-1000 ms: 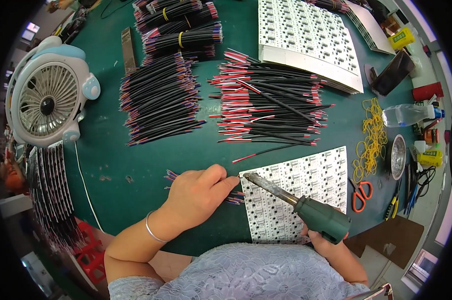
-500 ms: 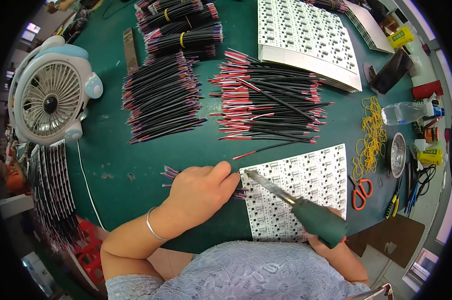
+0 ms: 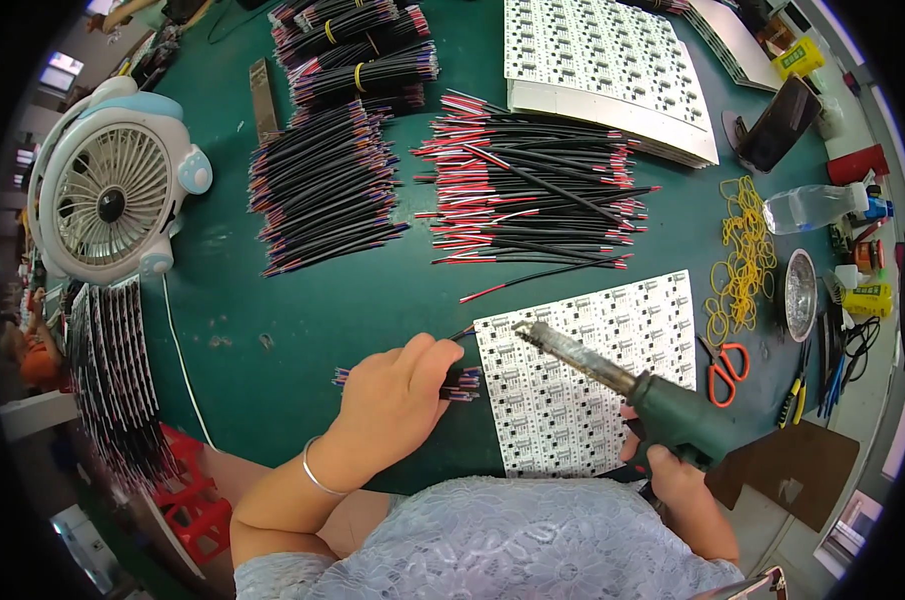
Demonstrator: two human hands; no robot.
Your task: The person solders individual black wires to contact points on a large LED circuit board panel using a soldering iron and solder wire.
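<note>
My right hand (image 3: 673, 465) is wrapped round the grip of a green soldering gun (image 3: 678, 420). Its long metal tip points up and left, over the upper left part of a white circuit board panel (image 3: 583, 440) lying in front of me. My left hand (image 3: 398, 400) is closed beside the panel's left edge, thumb and forefinger pinched on a thin black cable (image 3: 464, 332) that reaches the panel's upper left corner. Beneath this hand lies a small bundle of cables (image 3: 463, 384) with coloured ends, mostly covered by the palm.
Two cable piles, one with red and white ends (image 3: 533, 190) and one with bluish ends (image 3: 328, 190), lie beyond. More panels (image 3: 603, 60) are stacked at the far right. A fan (image 3: 113, 200) stands left; rubber bands (image 3: 743, 250), scissors (image 3: 725, 375) and a metal bowl (image 3: 799, 295) lie right.
The soldering gun's tip has moved right and away from the panel's upper left corner. My left hand stays near that corner, its fingers slightly shifted. The whole view has shifted a little.
</note>
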